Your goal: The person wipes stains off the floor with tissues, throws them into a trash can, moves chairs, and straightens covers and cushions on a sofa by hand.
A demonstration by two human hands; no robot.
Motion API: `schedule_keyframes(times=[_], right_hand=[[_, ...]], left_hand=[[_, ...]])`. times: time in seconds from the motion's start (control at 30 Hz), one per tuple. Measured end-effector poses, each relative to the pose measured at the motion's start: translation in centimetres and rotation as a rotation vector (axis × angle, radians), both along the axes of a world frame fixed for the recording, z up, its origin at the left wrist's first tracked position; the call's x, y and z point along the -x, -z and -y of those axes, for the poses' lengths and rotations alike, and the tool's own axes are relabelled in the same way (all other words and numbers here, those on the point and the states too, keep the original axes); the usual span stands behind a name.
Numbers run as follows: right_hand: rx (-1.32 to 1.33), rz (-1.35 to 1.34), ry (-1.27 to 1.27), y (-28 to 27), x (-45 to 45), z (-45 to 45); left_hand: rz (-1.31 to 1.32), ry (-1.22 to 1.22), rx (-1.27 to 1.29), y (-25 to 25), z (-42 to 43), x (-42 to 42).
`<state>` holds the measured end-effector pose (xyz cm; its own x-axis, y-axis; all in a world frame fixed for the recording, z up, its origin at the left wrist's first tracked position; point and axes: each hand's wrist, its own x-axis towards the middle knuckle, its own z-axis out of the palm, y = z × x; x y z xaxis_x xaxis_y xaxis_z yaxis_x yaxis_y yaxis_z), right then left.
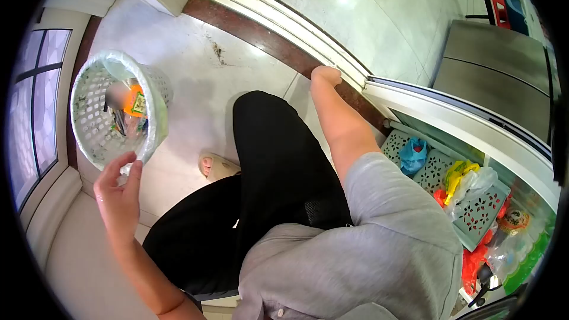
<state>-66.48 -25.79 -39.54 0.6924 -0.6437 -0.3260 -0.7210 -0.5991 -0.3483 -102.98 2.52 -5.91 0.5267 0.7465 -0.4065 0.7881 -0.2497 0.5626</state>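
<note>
Where the left hand (118,195) meets the white perforated plastic basket (90,95): in the head view, thumb and fingertips are drawn narrowly together on the near rim, apparently taking in its edge.
Basket position: left of the black trousers (267,142), beside a white-framed glazed door (41,98); mouth facing up. Whether the base touches the floor is not determinable.
Liner: thin, clear plastic film (156,121), folded over the rim.
Contents: a bright orange printed packet (136,103) among smaller waste, too indistinct to identify.
Right hand: the right hand (326,75) is at the dark red-brown threshold strip (255,31), next to the white metal sliding-door track (267,21). Its fingers are mostly hidden; I cannot tell their spread or whether they hold anything.
Floor: pale glossy tile (195,101), with a dark scatter of dirt (217,52) between basket and strip.
Right side: a grey-green perforated plastic tray (474,213) bearing a crumpled blue plastic bag (413,155) and a yellow plastic bag (458,178).
Handling, in my judgement: pinch rim and liner together, since film gripped alone could slip or tear; a level mouth should retain the waste.
</note>
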Motion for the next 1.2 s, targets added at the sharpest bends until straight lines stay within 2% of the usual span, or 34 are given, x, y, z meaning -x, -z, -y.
schedule_keyframes(times=[0.23, 0.33, 0.53, 0.6, 0.63, 0.73, 0.77, 0.83, 0.97, 1.0, 1.07, 1.1, 1.13, 1.2], right_hand=[[-0.014, 0.039, -0.035, -1.4, 1.3, -11.2], [-0.035, -0.046, -0.232, -1.5, 1.9, -15.7], [-0.058, 0.042, -0.516, 0.5, 3.6, -26.2], [-0.083, 0.268, -0.828, 0.9, 4.5, -27.5], [-0.083, 0.254, -0.848, 1.3, 4.6, -27.8], [-0.216, 0.441, -1.410, 2.4, 4.4, -29.5], [-0.225, 0.425, -1.421, 2.8, 4.6, -29.9], [-0.441, 0.414, -1.791, 2.3, 5.3, -30.5], [-0.600, 0.205, -2.023, 2.6, 6.3, -27.4], [-0.607, 0.201, -2.026, 2.4, 5.7, -28.1], [-0.532, 0.402, -1.870, 1.9, 3.6, -31.7], [-0.503, 0.354, -1.757, 2.7, 2.6, -33.9], [-0.563, 0.556, -1.831, 3.8, 1.1, -35.7], [-0.486, 0.514, -1.916, 3.9, 2.1, -35.0]], left_hand=[[-0.085, -0.076, -0.031, -1.0, -1.4, 1.6], [-0.023, -0.083, -0.006, -1.4, -1.7, 2.1], [-0.018, -0.067, 0.044, -2.4, -3.0, 0.5], [0.004, -0.081, 0.045, -2.6, -3.1, -0.3], [0.038, -0.082, 0.034, -2.6, -3.1, -0.6], [0.050, -0.088, 0.088, -2.4, -3.0, -0.9], [0.037, -0.101, 0.092, -2.3, -3.0, -1.0], [0.030, -0.108, 0.061, -2.2, -2.7, -1.4], [0.008, -0.100, 0.050, -2.3, -2.7, -1.8], [0.008, -0.109, 0.051, -2.3, -2.7, -1.8], [0.001, -0.124, 0.054, -2.2, -2.4, -1.7], [-0.022, -0.141, 0.089, -2.4, -2.3, -1.7], [-0.045, -0.159, 0.120, -2.3, -2.2, -1.7], [-0.050, -0.163, 0.116, -2.2, -1.9, -1.6]])
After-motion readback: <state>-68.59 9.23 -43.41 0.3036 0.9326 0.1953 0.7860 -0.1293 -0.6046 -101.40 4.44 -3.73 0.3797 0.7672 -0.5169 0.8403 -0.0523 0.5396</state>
